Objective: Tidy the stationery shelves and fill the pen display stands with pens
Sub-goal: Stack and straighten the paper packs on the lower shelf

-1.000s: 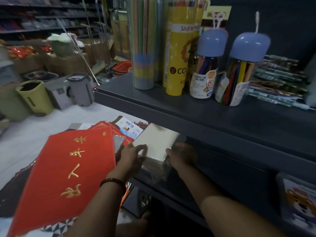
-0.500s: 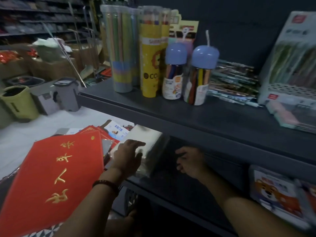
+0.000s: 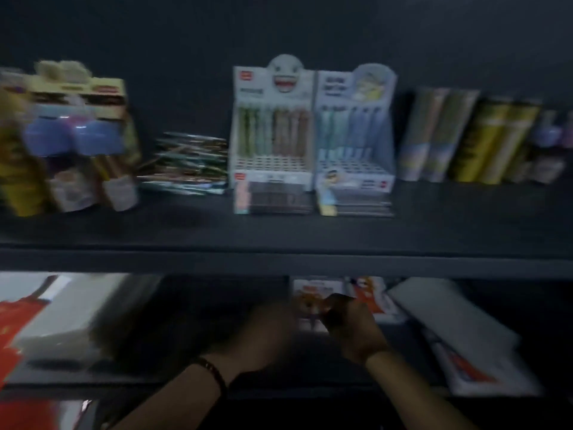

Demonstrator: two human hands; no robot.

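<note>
Reaching into the lower shelf (image 3: 294,367), the left hand (image 3: 263,333) and right hand (image 3: 356,330) lie near together. Blur hides whether either grips anything.

— What stands at the left end of the upper shelf (image 3: 279,231)?
— Blue-capped tubs (image 3: 71,141), badly blurred. At the right end, pale tubes (image 3: 434,135) beside yellow tubes (image 3: 493,141), all upright.
— And the lower shelf (image 3: 310,387)?
— A red sheet (image 3: 15,321) at the left edge, a white pack (image 3: 62,330) just beside it, tiger-print packs (image 3: 369,293) at the back, and white pads (image 3: 459,333) tilted on the right.
</note>
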